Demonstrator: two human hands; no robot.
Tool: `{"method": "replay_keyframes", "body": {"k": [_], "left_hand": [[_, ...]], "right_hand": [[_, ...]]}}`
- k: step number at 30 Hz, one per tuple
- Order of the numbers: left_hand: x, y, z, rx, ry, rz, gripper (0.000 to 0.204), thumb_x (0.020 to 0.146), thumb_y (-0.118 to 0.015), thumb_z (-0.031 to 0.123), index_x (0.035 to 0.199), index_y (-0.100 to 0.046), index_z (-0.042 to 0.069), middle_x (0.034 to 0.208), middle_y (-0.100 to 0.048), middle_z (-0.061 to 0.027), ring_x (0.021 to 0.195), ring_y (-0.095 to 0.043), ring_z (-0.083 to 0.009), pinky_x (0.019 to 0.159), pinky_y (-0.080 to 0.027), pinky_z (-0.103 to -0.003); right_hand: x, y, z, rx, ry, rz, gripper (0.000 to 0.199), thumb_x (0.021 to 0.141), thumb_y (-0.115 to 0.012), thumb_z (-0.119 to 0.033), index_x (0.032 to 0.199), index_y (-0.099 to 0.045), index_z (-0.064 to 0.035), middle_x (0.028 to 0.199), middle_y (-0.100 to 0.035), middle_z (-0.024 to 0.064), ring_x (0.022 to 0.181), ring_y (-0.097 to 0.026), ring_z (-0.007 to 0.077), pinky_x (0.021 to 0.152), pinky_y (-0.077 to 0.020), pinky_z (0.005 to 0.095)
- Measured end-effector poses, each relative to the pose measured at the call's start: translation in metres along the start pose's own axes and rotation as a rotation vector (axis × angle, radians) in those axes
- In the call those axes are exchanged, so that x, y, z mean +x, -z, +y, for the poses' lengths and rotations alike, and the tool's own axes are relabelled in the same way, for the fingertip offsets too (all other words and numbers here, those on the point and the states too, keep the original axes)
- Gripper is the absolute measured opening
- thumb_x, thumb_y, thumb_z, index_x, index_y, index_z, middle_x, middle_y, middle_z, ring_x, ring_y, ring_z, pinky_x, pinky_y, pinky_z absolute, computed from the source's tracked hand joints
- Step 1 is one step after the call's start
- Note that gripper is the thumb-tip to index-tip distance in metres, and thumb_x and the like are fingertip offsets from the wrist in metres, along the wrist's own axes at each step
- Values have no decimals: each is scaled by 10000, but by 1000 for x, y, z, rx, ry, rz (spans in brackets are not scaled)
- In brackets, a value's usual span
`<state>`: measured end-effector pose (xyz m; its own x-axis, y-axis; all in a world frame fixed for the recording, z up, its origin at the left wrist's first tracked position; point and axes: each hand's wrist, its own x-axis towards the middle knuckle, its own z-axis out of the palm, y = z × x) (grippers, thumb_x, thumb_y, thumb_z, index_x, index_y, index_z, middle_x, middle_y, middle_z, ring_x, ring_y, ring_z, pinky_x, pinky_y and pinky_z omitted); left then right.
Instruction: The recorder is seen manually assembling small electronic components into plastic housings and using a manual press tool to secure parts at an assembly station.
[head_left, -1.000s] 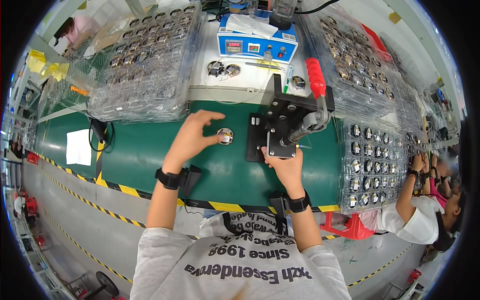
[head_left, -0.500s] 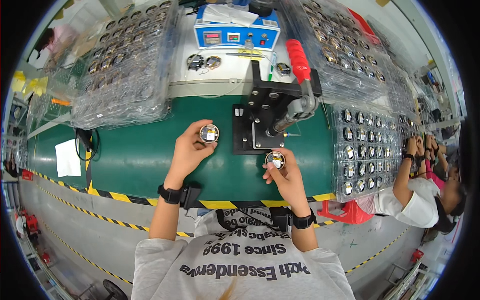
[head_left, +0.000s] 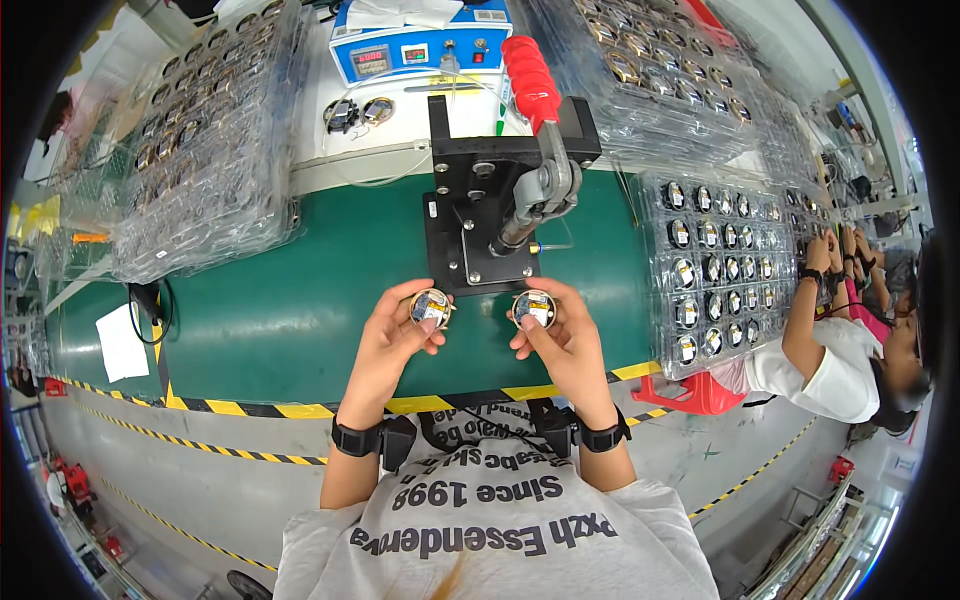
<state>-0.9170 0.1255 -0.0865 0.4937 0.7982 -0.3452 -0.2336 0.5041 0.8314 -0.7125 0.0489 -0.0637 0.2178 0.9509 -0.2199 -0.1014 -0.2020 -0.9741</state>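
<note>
My left hand [head_left: 393, 327] grips a round watch-like module [head_left: 430, 308] by its edge, thumb across its face. A second round module [head_left: 535, 308], also gold-rimmed with a white and yellow inside, is pinched in my right hand [head_left: 562, 335]. Both are held face up and level with each other, apart, over the green mat [head_left: 260, 320]. Just beyond them stands a black toggle press [head_left: 485, 215] with a red handle [head_left: 531, 80]. Fingers partly cover the rims of both modules.
Right of the press lies a clear tray [head_left: 715, 270] of similar modules. Stacked trays rise at the far left [head_left: 205, 150] and far right [head_left: 650, 85]. A blue control box [head_left: 420, 45] stands behind, with loose modules [head_left: 342, 116] before it. Co-workers sit at the right.
My left hand has moved right and nearer to me, bringing its module close beside the other one. My view has shifted, so the press appears further left and higher.
</note>
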Motion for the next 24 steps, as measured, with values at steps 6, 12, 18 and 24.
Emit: {"method": "replay_keyframes", "body": {"k": [6,12,18,24], "left_hand": [[-3,-9,-1,750,-116,72,351,817,-607,8,1158,-558,75,1062,-583,-79,744,-547,-117,636,-455,-243],[-2,-26,-3,1615,-767,369,255,803,-626,23,1050,-627,85,1018,-566,-85,704,-541,-125,604,-440,-235],[-5,-71,-7,402,-169,-79,217,917,-542,121,1112,-559,29,975,-579,-62,689,-555,-98,563,-441,-214],[14,-65,-25,191,80,-186,261,964,-481,190,1142,-539,8,966,-645,-77,618,-530,-58,515,-407,-180]], "right_hand": [[-5,-4,-10,63,28,97,325,884,-530,37,1190,-427,-4,964,-619,146,747,-639,151,648,-530,241],[-6,2,5,131,82,192,218,846,-594,48,1002,-449,-3,939,-628,141,748,-636,140,645,-527,239],[-6,-1,9,155,70,185,206,830,-658,-19,888,-462,4,858,-642,110,774,-616,91,631,-500,218],[13,28,-1,-539,147,194,157,890,-598,-146,853,-553,0,777,-619,97,669,-614,159,586,-476,273]]}}
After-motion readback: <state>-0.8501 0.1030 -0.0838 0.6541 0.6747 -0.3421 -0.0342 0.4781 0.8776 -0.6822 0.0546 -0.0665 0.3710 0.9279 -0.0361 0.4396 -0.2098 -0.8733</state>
